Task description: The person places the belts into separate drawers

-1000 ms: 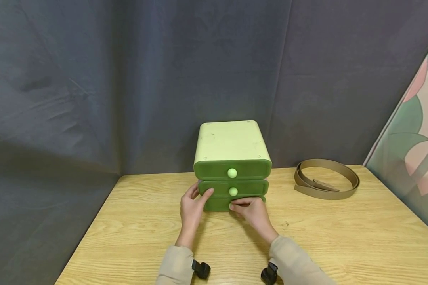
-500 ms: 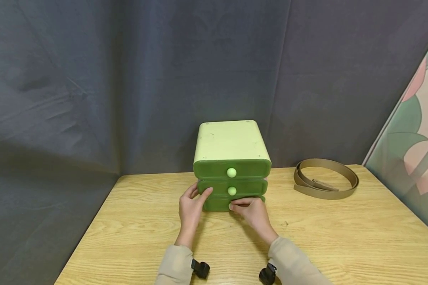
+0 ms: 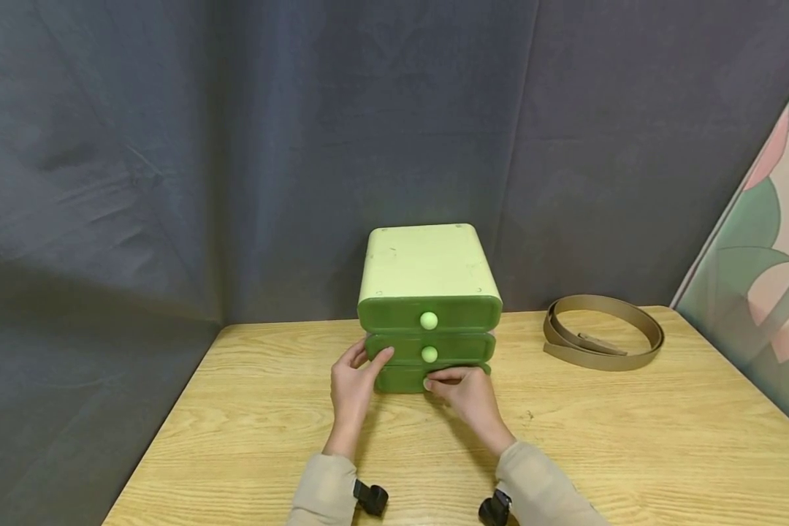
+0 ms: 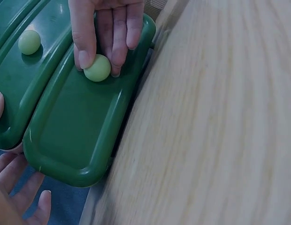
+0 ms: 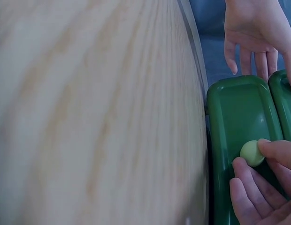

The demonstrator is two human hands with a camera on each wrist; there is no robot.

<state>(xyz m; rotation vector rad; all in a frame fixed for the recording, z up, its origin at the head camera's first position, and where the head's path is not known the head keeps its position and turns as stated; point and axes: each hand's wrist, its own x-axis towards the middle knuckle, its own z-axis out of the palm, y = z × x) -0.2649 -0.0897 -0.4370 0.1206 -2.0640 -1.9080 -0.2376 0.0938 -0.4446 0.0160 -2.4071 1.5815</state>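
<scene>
On the table stands a small cabinet [image 3: 427, 263] with a pale green top and three dark green drawers, each with a round pale knob. My right hand [image 3: 471, 396] pinches the knob [image 4: 97, 68] of the bottom drawer [image 4: 75, 131] between thumb and fingers. At the cabinet's left edge, my left hand [image 3: 352, 386] holds on, its thumb on the front of the middle drawer [image 3: 404, 345] and its fingers round the side. Part of those fingers is hidden behind the drawer fronts in the head view. All drawers look pushed in.
A coiled brown belt [image 3: 595, 359] lies on the wooden table [image 3: 631, 446] to the right of the cabinet. Behind hangs a dark grey curtain [image 3: 368, 131]. A panel with a floral pattern [image 3: 772, 256] borders the right side.
</scene>
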